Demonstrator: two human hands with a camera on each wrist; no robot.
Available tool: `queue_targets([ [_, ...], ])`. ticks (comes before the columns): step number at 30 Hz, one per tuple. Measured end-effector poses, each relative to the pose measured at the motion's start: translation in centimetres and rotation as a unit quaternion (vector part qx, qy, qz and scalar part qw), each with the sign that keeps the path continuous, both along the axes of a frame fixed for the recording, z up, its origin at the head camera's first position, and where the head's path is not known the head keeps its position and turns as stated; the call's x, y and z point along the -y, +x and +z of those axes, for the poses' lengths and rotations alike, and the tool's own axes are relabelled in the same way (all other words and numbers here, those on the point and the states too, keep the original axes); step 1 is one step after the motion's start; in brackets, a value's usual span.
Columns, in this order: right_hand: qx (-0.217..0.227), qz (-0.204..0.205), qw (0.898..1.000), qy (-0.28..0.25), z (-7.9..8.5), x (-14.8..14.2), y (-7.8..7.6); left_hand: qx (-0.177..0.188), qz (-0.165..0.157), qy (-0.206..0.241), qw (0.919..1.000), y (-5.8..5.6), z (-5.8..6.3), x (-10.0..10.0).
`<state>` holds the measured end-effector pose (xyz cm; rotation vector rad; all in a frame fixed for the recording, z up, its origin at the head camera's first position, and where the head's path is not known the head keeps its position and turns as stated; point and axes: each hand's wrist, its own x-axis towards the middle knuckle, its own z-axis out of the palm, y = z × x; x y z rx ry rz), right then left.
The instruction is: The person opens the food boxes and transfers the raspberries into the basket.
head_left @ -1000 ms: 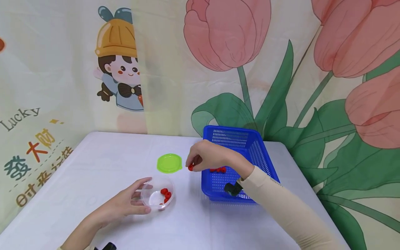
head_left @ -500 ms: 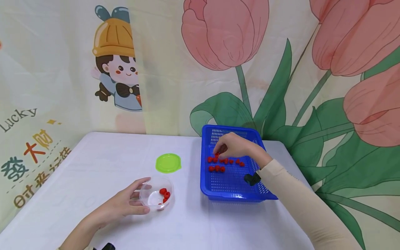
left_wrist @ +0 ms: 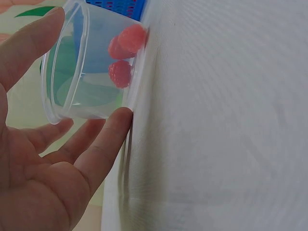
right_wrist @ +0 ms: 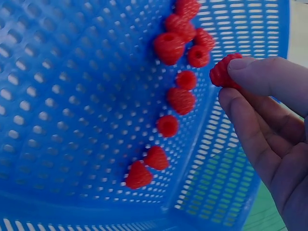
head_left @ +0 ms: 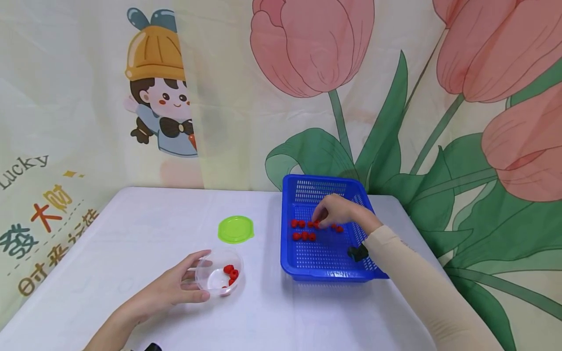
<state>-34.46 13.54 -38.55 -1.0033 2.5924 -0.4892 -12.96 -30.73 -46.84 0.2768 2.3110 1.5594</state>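
Observation:
My left hand (head_left: 175,282) holds the left side of a clear plastic cup (head_left: 208,287), thumb and fingers spread round its wall. A few red raspberries (left_wrist: 119,73) lie in the bottom of that cup, which stands on the white table. Over the blue mesh basket (head_left: 325,258), my right hand (head_left: 340,212) pinches one raspberry (right_wrist: 224,72) between thumb and forefinger. In the right wrist view, several more raspberries (right_wrist: 168,126) lie scattered on the basket floor below the fingers. Part of their row is hidden behind the right hand in the head view.
A bright green lid (head_left: 236,229) lies flat on the white table (head_left: 153,229), behind the cup and left of the basket. At the back hangs a printed curtain (head_left: 232,97) with tulips and a cartoon child.
My right hand has moved from beside the green lid, where it held a raspberry, rightward into the basket, then a little further right along the raspberry row. The left hand and cup stay put.

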Motion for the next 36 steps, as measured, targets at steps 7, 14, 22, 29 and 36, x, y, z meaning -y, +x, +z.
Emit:
queue_targets([
  [7,0.011,-0.008,1.0,0.021,-1.5,-0.5,-0.5,0.0,0.007,-0.012,0.9999,0.1,0.1,-0.1],
  [14,0.022,-0.018,0.999,0.03,-3.0,-0.7,-0.8,0.002,0.007,-0.009,0.9999,0.0,0.0,-0.1],
  [22,0.034,-0.038,0.998,0.044,-3.5,-0.5,-0.6,0.002,0.007,-0.007,1.0,-0.1,0.0,-0.1],
  [29,0.04,-0.032,0.998,0.046,-3.5,-0.3,-0.5,-0.001,0.008,-0.007,0.9999,-0.1,-0.1,0.1],
  [36,0.041,-0.031,0.997,0.048,-3.7,-0.3,-0.3,-0.006,0.004,-0.008,0.9999,0.0,-0.1,0.1],
])
